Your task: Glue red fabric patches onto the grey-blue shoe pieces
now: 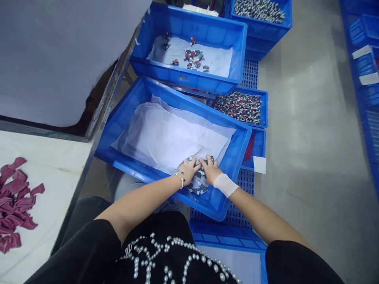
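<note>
A blue plastic bin point(124, 116) stands tilted in front of me, lined with white paper sheets point(171, 134). At its near right corner lies a heap of small grey, white and dark pieces point(197, 185), too small to name exactly. My left hand point(187, 172), with a bracelet at the wrist, rests on the heap's left side with fingers spread. My right hand point(211, 171), a white wrap around its wrist, touches the right side, fingers also apart. Neither hand visibly grips a piece; some pieces are hidden beneath the palms and fingers.
Beyond stands another blue bin point(192, 79) with a few red and grey pieces on paper. Fuller bins of small pieces point(239, 106) sit at the right and back. On the left, a white table point(44, 157) carries dark pink pieces point(17, 201). Blue racks point(367, 63) line the far right.
</note>
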{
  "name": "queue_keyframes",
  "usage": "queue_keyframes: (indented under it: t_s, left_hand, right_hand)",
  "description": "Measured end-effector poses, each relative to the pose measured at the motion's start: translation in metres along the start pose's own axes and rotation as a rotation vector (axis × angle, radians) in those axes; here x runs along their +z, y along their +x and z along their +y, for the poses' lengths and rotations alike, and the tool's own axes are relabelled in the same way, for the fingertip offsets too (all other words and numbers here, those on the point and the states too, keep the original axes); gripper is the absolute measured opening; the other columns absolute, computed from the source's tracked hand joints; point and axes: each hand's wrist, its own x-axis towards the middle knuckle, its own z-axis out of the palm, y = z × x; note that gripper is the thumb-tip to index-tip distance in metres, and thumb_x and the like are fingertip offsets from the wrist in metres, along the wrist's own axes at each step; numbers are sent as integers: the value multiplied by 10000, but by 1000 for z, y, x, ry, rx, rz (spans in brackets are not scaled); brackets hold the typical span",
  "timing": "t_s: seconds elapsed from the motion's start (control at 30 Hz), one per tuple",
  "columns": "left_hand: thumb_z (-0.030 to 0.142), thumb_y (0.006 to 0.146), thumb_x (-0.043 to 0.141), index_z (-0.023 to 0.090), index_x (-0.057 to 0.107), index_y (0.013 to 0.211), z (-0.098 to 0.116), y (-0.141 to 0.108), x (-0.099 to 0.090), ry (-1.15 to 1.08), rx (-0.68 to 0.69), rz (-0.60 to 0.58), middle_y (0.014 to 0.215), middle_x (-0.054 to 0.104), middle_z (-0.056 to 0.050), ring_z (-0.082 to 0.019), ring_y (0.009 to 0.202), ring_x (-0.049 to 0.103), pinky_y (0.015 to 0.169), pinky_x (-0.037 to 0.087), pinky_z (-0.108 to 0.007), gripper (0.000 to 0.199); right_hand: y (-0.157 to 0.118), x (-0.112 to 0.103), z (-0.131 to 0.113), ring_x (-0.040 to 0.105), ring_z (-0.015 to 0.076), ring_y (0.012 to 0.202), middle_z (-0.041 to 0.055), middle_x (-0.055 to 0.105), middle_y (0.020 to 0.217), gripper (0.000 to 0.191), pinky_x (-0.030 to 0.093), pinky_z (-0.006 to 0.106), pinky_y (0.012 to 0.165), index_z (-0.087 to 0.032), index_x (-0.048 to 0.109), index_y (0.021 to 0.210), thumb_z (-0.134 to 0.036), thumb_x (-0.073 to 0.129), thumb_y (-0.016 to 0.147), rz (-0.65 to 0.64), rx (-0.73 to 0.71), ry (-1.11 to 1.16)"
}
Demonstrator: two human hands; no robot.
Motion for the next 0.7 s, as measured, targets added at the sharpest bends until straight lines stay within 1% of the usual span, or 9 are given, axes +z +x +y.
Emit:
queue_keyframes:
  t_s: [0.17, 0.33, 0.43, 0.53, 0.6, 0.7]
  left_hand:
    - [261, 925, 627, 208, 482, 1368, -2, 6, 2, -50, -2, 35, 1468, 408, -124, -316, 1247, 502, 971, 511, -521, 469]
    - [280, 915, 640, 208, 478, 1369, -19, 7, -7, -174, 78, 44, 1438, 435, -121, -307, 1221, 516, 988, 489, -533, 487]
    - [288, 900, 659, 203, 485, 1352, -33, 2, -13, -298, 120, 43, 1384, 471, -117, -273, 1123, 565, 928, 523, -485, 492]
    - [281, 888, 671, 194, 490, 1336, -46, -5, -21, -450, 123, 65, 1334, 497, -112, -235, 1025, 593, 865, 545, -435, 491]
    - [276, 887, 671, 186, 495, 1326, -54, -10, -26, -558, 116, 98, 1311, 508, -109, -230, 1016, 592, 869, 542, -433, 481]
    - [267, 892, 664, 184, 497, 1319, -65, -21, -36, -729, 95, 178, 1289, 517, -103, -243, 1057, 576, 893, 531, -446, 466]
  right_hand:
    - [3, 5, -5, 464, 342, 1289, 126, 345, 1523, 556, 459, 557, 1021, -230, 416, 1452, -287, 649, 951, 58, 31, -21]
    - [5, 8, -11, 515, 316, 1234, 124, 393, 1485, 513, 508, 518, 973, -232, 442, 1429, -276, 641, 958, 109, 75, -15]
    - [5, 9, -11, 528, 315, 1217, 123, 407, 1471, 520, 521, 514, 953, -222, 442, 1426, -276, 650, 952, 119, 83, -1]
    - [5, 9, -11, 522, 316, 1224, 124, 406, 1474, 515, 504, 523, 973, -219, 448, 1422, -283, 649, 953, 120, 93, 23]
    - [6, 9, -11, 515, 315, 1232, 123, 404, 1477, 506, 491, 527, 987, -221, 451, 1420, -289, 642, 957, 125, 111, 45]
    - [7, 7, -11, 515, 313, 1231, 122, 414, 1468, 493, 486, 526, 991, -217, 461, 1411, -298, 639, 958, 135, 133, 87]
